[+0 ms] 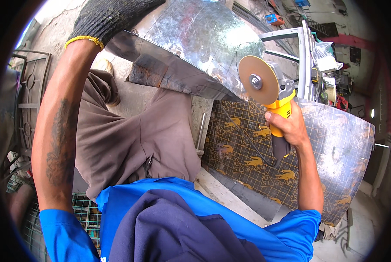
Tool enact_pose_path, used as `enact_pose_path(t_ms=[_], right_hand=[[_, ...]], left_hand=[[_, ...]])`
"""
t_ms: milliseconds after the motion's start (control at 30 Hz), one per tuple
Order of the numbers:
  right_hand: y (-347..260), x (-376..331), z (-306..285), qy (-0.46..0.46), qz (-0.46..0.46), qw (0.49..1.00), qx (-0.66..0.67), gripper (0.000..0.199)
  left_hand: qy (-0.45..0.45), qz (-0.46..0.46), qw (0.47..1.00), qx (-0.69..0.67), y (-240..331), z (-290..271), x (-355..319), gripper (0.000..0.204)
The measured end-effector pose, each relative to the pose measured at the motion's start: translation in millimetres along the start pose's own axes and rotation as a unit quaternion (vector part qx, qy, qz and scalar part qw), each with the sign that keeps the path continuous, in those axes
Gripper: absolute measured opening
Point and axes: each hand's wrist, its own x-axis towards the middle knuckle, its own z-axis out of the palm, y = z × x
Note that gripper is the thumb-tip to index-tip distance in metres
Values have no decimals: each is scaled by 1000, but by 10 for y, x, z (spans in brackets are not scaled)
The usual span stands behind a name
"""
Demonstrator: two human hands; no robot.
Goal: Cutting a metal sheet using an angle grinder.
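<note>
At the top, a shiny sheet-metal box (195, 37) with scratched faces and dark weld spots along its near edge tapers toward the right. My left hand (110, 19), in a black knitted glove with a yellow cuff, lies over its left end; the fingers run out of the picture. Bare, my right hand (290, 126) is closed round the body of a yellow and black angle grinder (282, 109). The grinder's thin brown cutting disc (265, 89) faces me, upright beside the box's right end. I cannot tell whether they touch, and no sparks show.
A dark printed board (248, 153) lies under my right forearm. Beneath the box is a rusty, dark block (145, 76). A grey metal frame (304, 56) stands at the far right, with cluttered tools behind it. Metal grilles (36, 87) lean at the left.
</note>
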Motion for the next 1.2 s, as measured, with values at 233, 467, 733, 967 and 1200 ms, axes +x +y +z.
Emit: enact_pose_path(t_ms=[233,467,733,967,1200], right_hand=[[-98,37,-1,-22,-5,1000,0,57],[-109,29,37,-8,-18,1000,-4,60],[-33,19,125,11,-26,999,38,52],[-101,22,134,20,-17,1000,18,52],[-124,-15,41,24,4,999,45,46]], left_hand=[[15,-12,1000,12,-75,-82,-34,82],[1,-7,1000,2,-75,-85,-22,80],[-10,-20,1000,9,-32,-122,-45,81],[-9,-17,1000,-1,-57,-116,-49,80],[17,-12,1000,2,-120,-77,-48,79]])
